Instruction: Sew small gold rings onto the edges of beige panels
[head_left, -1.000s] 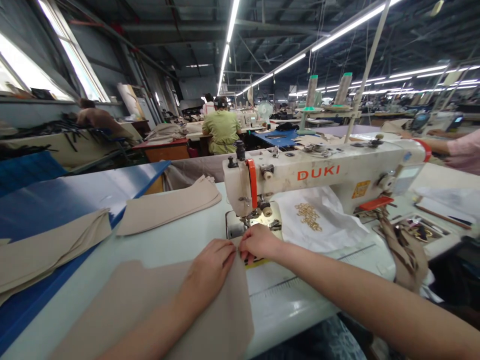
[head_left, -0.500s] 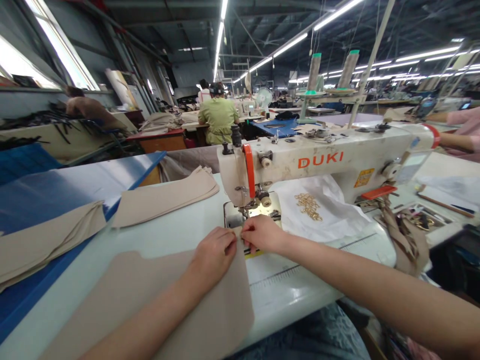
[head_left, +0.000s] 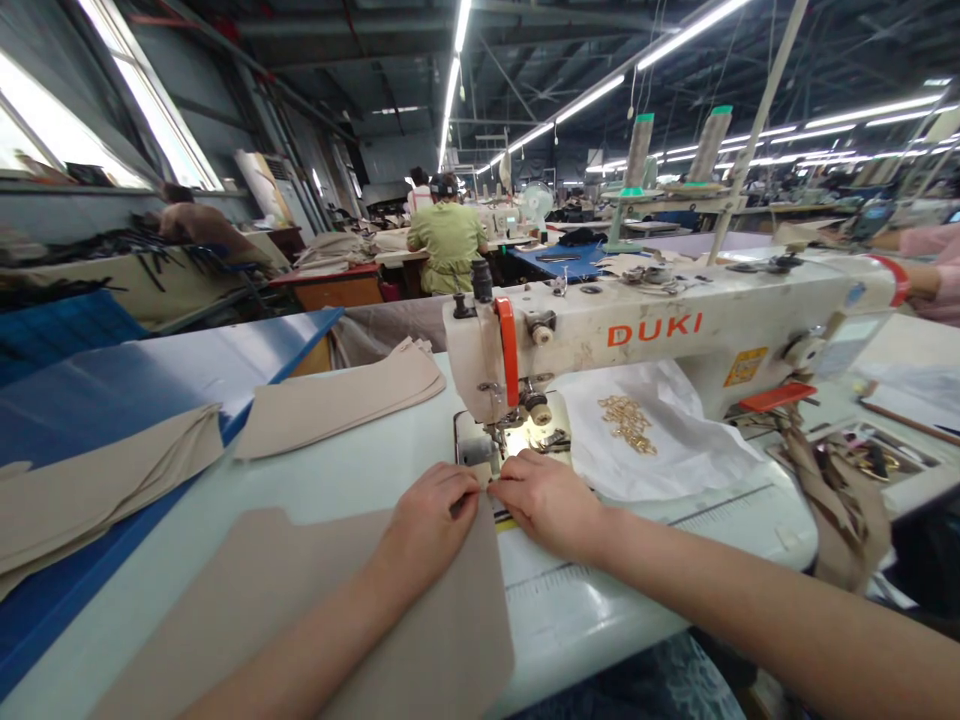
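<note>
A white sewing machine (head_left: pixel 577 330) stands on the pale table, its needle area lit just beyond my hands. In front of the needle, my left hand (head_left: pixel 431 515) pinches the upper edge of a large beige fabric panel (head_left: pixel 457 620), which lies flat under my forearm. Close beside it, my right hand (head_left: pixel 547 500) has its fingertips pressed together at a small beige tab (head_left: pixel 482 477) near the panel's corner. The fingertips of both hands almost meet there. How far the tab reaches under the right fingers is hidden.
Gold metal rings (head_left: pixel 628 424) lie on a white cloth (head_left: pixel 675 450) right of the needle. Stacked beige panels (head_left: pixel 337 400) rest at the left, with more panels (head_left: pixel 97 490) on a blue table (head_left: pixel 180 370). Beige strips (head_left: pixel 832 490) hang at the right. Other people sit farther back.
My right hand has come slightly down and right, its fingers now lower near the tab. The left hand stays on the panel. The whole view has shifted a little.
</note>
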